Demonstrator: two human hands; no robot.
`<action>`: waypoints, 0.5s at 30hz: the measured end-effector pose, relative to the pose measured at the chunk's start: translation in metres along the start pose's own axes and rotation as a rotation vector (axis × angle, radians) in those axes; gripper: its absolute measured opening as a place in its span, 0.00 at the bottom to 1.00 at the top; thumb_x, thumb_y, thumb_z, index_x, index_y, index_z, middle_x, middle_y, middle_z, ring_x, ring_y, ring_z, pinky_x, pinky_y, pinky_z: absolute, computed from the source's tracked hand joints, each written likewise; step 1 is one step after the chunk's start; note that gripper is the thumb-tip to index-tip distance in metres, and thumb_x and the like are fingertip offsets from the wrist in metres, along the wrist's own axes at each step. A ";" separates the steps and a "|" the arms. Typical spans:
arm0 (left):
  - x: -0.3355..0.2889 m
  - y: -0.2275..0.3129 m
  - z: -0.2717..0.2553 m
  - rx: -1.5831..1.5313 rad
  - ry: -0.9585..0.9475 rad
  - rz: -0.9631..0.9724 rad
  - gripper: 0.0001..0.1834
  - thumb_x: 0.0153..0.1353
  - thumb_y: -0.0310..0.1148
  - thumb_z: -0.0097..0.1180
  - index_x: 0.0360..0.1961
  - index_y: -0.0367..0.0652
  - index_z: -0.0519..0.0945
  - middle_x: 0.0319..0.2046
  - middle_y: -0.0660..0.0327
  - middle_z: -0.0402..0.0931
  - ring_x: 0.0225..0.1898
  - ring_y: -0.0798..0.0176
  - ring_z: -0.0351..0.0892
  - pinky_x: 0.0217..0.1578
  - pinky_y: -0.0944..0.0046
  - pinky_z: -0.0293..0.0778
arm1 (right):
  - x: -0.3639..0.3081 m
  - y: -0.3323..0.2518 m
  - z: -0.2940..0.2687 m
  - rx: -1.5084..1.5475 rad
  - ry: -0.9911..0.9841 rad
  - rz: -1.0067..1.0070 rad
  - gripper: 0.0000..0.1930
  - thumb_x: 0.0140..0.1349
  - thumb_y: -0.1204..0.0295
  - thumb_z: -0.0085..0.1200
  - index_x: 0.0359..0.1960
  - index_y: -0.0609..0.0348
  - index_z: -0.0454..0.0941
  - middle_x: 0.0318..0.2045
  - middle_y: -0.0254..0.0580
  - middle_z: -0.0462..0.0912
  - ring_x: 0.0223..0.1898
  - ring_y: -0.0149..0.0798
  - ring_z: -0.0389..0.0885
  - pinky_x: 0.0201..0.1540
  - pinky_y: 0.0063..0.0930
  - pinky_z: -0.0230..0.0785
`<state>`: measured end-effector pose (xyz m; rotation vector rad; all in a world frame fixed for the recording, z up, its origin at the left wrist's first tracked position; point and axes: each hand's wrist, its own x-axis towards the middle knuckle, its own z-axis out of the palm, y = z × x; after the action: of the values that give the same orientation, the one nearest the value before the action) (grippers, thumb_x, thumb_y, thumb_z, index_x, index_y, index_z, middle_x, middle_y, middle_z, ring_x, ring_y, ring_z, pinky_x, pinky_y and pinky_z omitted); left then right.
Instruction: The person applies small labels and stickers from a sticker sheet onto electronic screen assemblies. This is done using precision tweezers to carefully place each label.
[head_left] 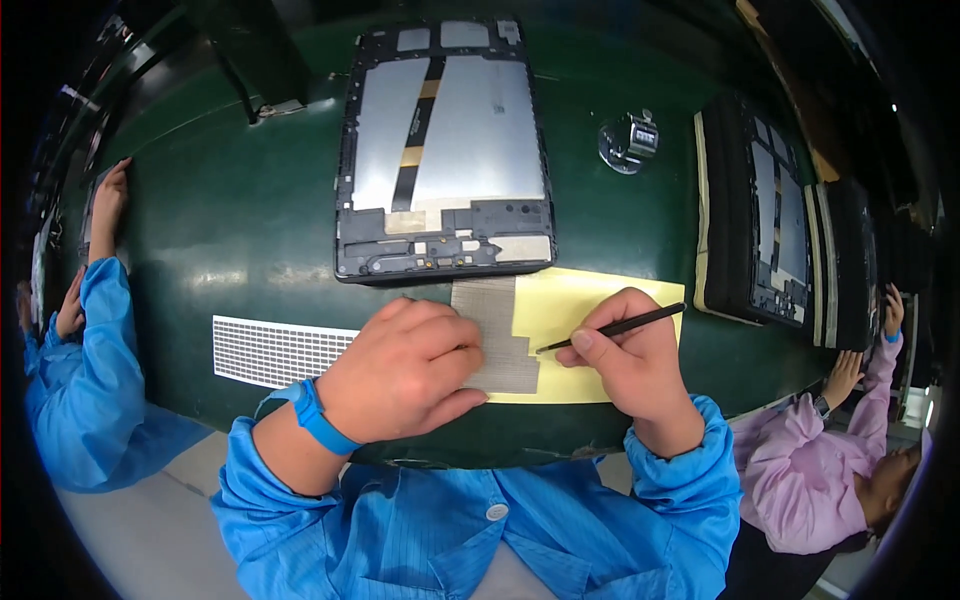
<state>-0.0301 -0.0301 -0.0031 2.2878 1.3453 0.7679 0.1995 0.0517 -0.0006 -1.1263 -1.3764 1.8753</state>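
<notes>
Left hand: lay flat, fingers loosely curled, pressing a grey sticker sheet — gripping nothing.
Right hand: pinched black tweezers over yellow backing paper.
Worktop: green — tablet frame beyond.

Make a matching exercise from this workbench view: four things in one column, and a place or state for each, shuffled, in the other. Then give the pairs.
Things:
1. opened tablet back
2. black tweezers
3. yellow backing sheet
4. white grid sheet

Places or states:
A. lying on the green table, to the left of the left hand
B. pinched in the right hand, tip pointing left
C. lying flat beyond both hands, inner parts showing
D. under both hands, carrying a grey mesh patch

Pairs: 1-C, 2-B, 3-D, 4-A
</notes>
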 end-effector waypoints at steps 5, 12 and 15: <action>-0.007 -0.002 -0.006 0.025 0.032 0.084 0.15 0.41 0.33 0.68 0.30 0.43 0.77 0.36 0.59 0.75 0.38 0.56 0.74 0.37 0.59 0.69 | 0.004 -0.020 -0.001 0.019 -0.060 -0.128 0.06 0.57 0.84 0.53 0.31 0.66 0.67 0.28 0.45 0.78 0.32 0.34 0.82 0.36 0.25 0.77; -0.009 -0.012 -0.023 0.203 0.592 -0.113 0.15 0.46 0.22 0.61 0.38 0.37 0.74 0.44 0.50 0.71 0.44 0.49 0.72 0.44 0.57 0.68 | 0.055 -0.053 0.040 -0.096 -0.191 -0.389 0.07 0.56 0.81 0.56 0.31 0.65 0.69 0.26 0.41 0.78 0.30 0.30 0.80 0.33 0.22 0.73; -0.012 -0.023 -0.015 0.127 0.641 -0.296 0.21 0.49 0.23 0.60 0.46 0.36 0.72 0.49 0.48 0.67 0.51 0.48 0.67 0.52 0.56 0.64 | 0.063 -0.053 0.042 -0.190 -0.237 -0.330 0.07 0.56 0.81 0.56 0.31 0.65 0.69 0.26 0.41 0.79 0.30 0.30 0.80 0.33 0.21 0.73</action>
<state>-0.0597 -0.0296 -0.0072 1.9237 1.9961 1.4120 0.1291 0.1000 0.0354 -0.7197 -1.7827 1.7038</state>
